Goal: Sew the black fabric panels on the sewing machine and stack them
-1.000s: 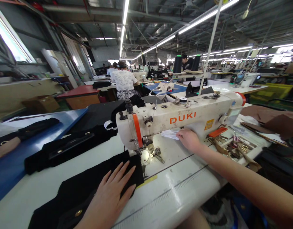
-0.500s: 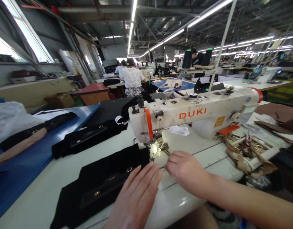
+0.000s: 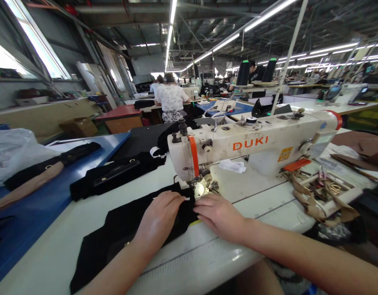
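Observation:
A black fabric piece lies on the sewing machine's table, its right end beside the lit needle plate. My left hand rests over its upper part, fingers pressed together on a thin white strip that peeks out at the fingertips. At the fabric's right edge, my right hand has its fingers bent and closed on the material, just in front of the presser foot. A bit of yellow edge shows below those fingers. My left wrist partly hides the dark flap and gold fitting on the piece.
The white sewing machine stands behind my hands. A tray of small parts and brown strips sits at right. Another black piece lies at back left, near a blue table. A person in a white top is farther off.
My left hand has gone from lying flat to closing on the white strip, higher on the fabric. My right hand has moved left onto the fabric's edge.

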Available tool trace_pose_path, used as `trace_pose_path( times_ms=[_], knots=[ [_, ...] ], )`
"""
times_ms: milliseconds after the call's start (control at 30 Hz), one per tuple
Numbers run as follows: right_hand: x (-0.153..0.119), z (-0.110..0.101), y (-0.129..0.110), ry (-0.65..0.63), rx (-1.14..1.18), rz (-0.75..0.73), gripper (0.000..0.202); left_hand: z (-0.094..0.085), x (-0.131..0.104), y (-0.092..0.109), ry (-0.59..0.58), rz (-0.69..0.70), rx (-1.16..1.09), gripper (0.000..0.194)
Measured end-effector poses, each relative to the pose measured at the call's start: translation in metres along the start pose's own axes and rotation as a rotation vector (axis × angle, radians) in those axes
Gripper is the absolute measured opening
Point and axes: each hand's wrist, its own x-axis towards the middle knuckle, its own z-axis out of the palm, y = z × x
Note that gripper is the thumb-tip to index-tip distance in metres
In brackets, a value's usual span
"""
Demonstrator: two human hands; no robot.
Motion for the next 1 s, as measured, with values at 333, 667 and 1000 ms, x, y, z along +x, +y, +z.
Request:
trace_pose_path(
  times_ms=[333,667,1000],
  knots=[
    [-0.009,0.006,-0.002,-0.073,-0.034,-0.076,0.020,0.019,0.011,0.002,-0.206,0.083,-0.028,0.027],
    [-0.010,0.006,-0.001,-0.081,-0.062,-0.087,0.021,0.023,0.010,0.003,-0.186,0.104,-0.012,0.026],
    [0.001,0.001,0.006,-0.105,-0.061,-0.041,0.019,0.026,0.009,0.001,-0.104,0.157,-0.001,0.028]
  ],
)
